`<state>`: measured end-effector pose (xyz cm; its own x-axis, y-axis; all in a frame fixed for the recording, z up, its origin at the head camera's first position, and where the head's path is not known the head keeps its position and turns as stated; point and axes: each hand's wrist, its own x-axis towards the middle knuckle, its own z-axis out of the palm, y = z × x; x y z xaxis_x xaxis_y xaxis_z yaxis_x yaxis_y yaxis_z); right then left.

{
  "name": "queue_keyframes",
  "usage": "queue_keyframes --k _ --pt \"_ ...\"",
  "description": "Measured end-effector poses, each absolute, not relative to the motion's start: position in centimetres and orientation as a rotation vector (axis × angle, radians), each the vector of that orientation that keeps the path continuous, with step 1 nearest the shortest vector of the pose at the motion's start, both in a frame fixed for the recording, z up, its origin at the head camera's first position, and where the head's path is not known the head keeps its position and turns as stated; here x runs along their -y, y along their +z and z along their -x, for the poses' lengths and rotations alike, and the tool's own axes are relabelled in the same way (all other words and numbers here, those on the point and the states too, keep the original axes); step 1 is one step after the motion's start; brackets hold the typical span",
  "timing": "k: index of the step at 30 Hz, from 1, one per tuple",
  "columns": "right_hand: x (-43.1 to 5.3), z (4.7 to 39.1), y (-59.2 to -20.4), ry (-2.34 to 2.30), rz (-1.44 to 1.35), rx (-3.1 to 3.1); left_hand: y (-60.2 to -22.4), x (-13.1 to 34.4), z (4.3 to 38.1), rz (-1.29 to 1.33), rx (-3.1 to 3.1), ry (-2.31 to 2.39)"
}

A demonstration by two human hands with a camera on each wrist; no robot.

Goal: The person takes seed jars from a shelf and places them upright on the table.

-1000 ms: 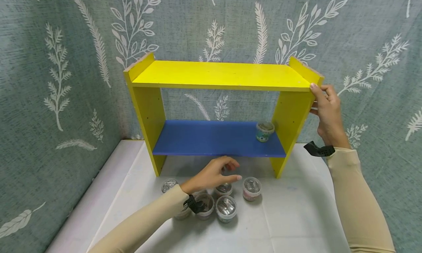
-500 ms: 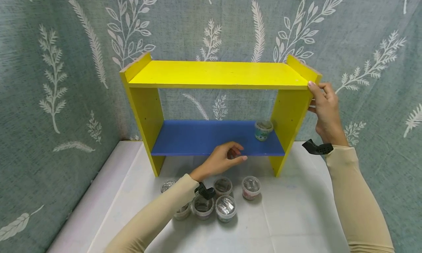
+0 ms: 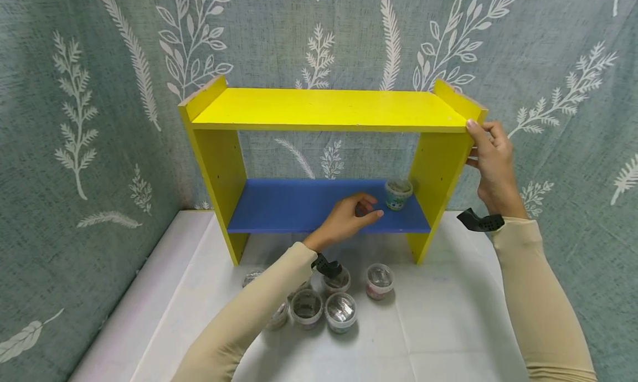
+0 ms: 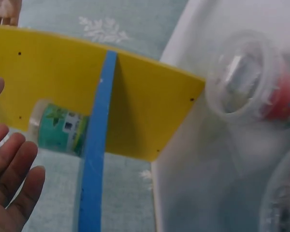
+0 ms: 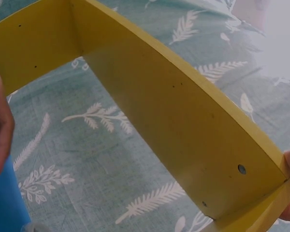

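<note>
My left hand (image 3: pixel 346 218) hovers over the front edge of the blue shelf board (image 3: pixel 284 205), fingers loosely bent, thumb stretched forward, holding nothing. Nearest to it stands a small green-printed plastic tub (image 3: pixel 399 198), upright at the board's right end. The left wrist view shows this tub (image 4: pixel 60 128) just beyond the spread fingertips (image 4: pixel 34 181). My right hand (image 3: pixel 493 160) grips the upper right corner of the yellow shelf unit (image 3: pixel 329 108). Its thumb lies on the front edge, with the other fingers round the outside of the side panel (image 3: pixel 438 177).
In front of the unit, a tub with a reddish print (image 3: pixel 380 282) stands alone on the white table (image 3: pixel 438 326). Several more tubs (image 3: pixel 341 314) cluster left of it, partly hidden under my left forearm. A leaf-patterned cloth (image 3: pixel 279 39) hangs close behind.
My left hand has risen from above the tubs on the table and moved right and forward to the blue board, near the green tub. My right hand keeps its grip on the corner.
</note>
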<state>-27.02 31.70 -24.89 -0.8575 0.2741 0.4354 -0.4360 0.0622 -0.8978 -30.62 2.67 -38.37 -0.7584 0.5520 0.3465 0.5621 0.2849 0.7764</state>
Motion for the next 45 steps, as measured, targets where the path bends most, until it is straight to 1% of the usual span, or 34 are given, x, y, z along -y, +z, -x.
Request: queue_keyframes --k 11,20,31,45 --pt "-31.9 27.0 -24.9 1.808 -0.163 1.870 -37.6 -4.7 32.8 1.083 2.524 -1.512" --pt "-31.6 27.1 -24.7 1.791 -0.169 1.878 -37.3 -6.0 34.5 1.024 2.487 -1.500" --pt "-31.6 27.1 -25.1 1.773 -0.162 1.911 -38.3 -6.8 35.5 0.980 2.560 -1.529" --pt "-31.9 27.0 -24.9 1.767 -0.159 1.919 -38.1 -8.3 36.4 0.975 2.602 -1.547"
